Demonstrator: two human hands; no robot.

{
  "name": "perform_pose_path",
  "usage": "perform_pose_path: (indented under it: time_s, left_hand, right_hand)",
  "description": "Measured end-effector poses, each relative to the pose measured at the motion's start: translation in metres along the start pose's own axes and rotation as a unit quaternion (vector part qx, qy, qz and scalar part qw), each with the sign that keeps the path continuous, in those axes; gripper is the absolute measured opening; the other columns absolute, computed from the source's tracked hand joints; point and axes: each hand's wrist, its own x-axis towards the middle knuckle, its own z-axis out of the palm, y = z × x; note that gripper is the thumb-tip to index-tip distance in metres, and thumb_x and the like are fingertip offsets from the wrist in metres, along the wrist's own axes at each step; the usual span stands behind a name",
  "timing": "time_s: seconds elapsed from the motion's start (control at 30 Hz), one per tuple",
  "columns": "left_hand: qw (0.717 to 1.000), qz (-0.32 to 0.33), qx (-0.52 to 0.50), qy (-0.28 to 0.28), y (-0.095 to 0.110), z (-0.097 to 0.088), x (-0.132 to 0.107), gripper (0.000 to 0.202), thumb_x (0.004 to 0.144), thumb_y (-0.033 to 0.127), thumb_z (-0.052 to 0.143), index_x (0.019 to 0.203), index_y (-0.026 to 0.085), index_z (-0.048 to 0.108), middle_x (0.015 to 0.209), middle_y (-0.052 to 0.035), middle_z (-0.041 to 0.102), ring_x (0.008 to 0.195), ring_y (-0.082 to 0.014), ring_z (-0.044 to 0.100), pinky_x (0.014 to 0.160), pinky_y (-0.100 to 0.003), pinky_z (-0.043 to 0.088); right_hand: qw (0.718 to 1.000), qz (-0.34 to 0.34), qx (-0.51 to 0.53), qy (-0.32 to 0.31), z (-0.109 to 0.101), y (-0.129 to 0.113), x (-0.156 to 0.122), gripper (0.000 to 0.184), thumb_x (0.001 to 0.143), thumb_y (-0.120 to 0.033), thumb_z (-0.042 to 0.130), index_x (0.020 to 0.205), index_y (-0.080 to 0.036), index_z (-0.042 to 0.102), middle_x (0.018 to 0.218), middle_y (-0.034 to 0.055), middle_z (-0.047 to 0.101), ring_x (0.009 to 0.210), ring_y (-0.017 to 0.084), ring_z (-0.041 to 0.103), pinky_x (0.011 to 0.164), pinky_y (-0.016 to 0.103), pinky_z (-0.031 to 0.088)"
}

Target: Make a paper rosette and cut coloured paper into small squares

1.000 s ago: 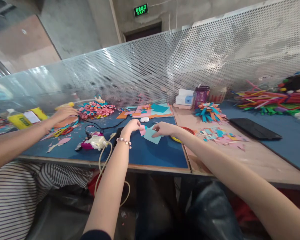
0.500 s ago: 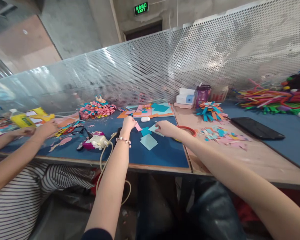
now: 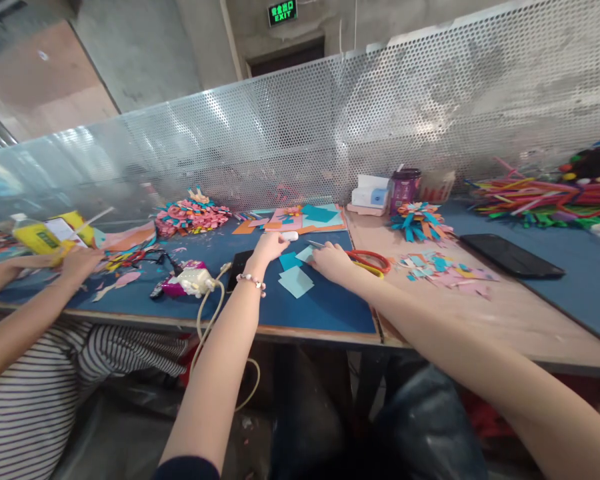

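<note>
Bench [image 3: 330, 317], surface part blue, part bare wood. On the central blue section: pale-blue paper squares [image 3: 297, 283], darker blue paper [image 3: 289, 261], small white case [image 3: 291, 236]. On the wood: lidded purple cup [image 3: 405, 192], fringed blue-and-orange paper bundle [image 3: 416, 227], loose multicoloured paper scraps [image 3: 437, 268].

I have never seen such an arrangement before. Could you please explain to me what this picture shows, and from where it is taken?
There is no machine here: these are a person's bare hands, seen by a camera worn on that person's head, looking forward and down. The left hand is at a small white case; the right hand is by pale blue-green paper. Whether either hand grips anything is hard to tell. On the blue work surface also lie a darker blue square and a pile of paper strips. Another person's hand is further left.
</note>
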Motion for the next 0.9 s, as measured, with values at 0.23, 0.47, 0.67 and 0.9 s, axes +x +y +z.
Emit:
perform_pose_path:
  time_s: [0.23,0.47,0.67,0.9]
  left_hand:
    - [0.998,0.033,0.05,-0.012,0.007,0.005,-0.002,0.023,0.078,0.032,0.058,0.065,0.015,0.067,0.059,-0.0074,0.063,0.064,-0.0198,0.06,0.062,-0.026,0.038]
    - [0.997,0.05,0.052,-0.023,0.01,0.008,-0.003,0.022,0.078,0.032,0.058,0.069,0.015,0.069,0.068,-0.0066,0.067,0.07,-0.0209,0.062,0.069,-0.027,0.042]
    - [0.997,0.068,0.029,-0.014,0.013,0.008,-0.003,0.012,0.077,0.022,0.061,0.083,0.015,0.069,0.087,-0.0107,0.07,0.09,-0.0252,0.063,0.083,-0.031,0.044]
    - [0.98,0.056,-0.186,-0.036,0.029,0.009,-0.003,0.039,0.094,0.043,0.037,0.113,0.015,0.055,0.101,-0.0122,0.067,0.091,-0.0203,0.064,0.079,-0.032,0.049]
  right_hand:
    - [0.999,0.033,0.026,0.025,0.01,-0.006,-0.001,0.033,0.092,-0.035,0.044,0.102,-0.011,0.065,0.103,0.0187,0.067,0.106,0.034,0.047,0.086,0.044,0.033]
    - [0.99,0.026,0.122,0.068,0.011,-0.003,0.002,0.025,0.084,-0.008,0.047,0.1,-0.01,0.066,0.1,0.0187,0.067,0.109,0.031,0.049,0.093,0.043,0.031]
    - [0.936,0.091,0.309,0.143,0.01,0.024,0.015,0.032,0.089,-0.018,0.045,0.117,-0.013,0.06,0.102,0.0153,0.067,0.098,0.027,0.058,0.087,0.038,0.041]
    - [0.798,0.117,0.571,0.154,0.008,0.039,0.024,0.036,0.095,-0.031,0.033,0.111,-0.011,0.058,0.085,0.0082,0.068,0.067,0.013,0.063,0.062,0.024,0.051]
